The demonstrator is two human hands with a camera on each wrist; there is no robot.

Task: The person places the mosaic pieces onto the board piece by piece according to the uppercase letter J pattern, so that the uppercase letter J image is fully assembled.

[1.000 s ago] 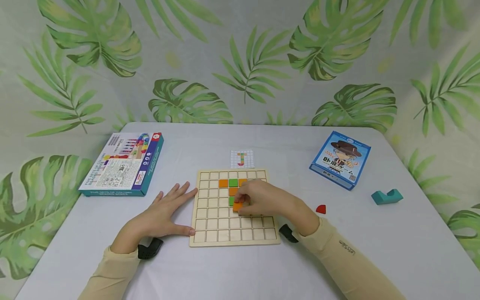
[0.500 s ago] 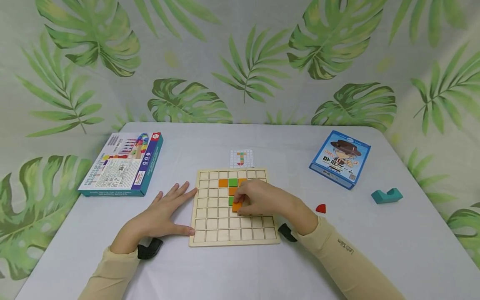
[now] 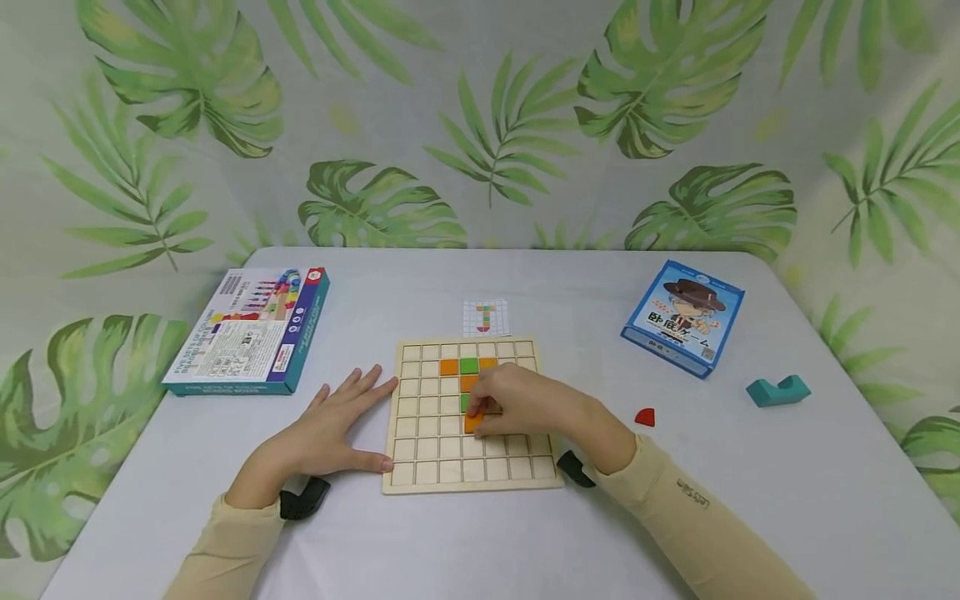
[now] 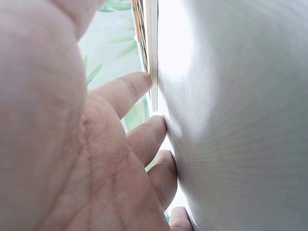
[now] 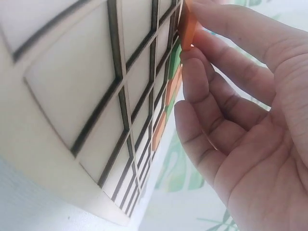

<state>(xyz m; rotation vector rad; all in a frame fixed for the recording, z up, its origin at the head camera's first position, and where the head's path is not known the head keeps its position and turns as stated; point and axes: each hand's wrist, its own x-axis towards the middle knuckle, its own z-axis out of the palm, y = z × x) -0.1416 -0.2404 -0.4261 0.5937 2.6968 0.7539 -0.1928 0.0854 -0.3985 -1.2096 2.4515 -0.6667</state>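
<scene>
A wooden grid board (image 3: 425, 472) lies mid-table. My right hand (image 3: 517, 400) pinches an orange square tile (image 3: 472, 425) between thumb and fingers, at the cell just below a green tile (image 3: 465, 403). In the right wrist view the held orange tile (image 5: 188, 29) stands at the grid surface, near the fingertips. Farther up the board, more orange and green tiles form a row and a short column, partly hidden by this hand. My left hand (image 3: 330, 429) is spread on the table, with thumb and index fingertip at the board's left edge (image 4: 154, 53).
Behind the board lies a small pattern card (image 3: 486, 317) with a coloured figure on a grid. A red quarter-round piece (image 3: 645, 417) and a teal notched block (image 3: 778, 391) lie to the right. Two boxes stand farther out, one white and teal (image 3: 247, 333), one blue (image 3: 684, 321).
The orange tile has come slightly nearer to me and sits lower at its cell, with my right fingers still on it. My left hand stays in place.
</scene>
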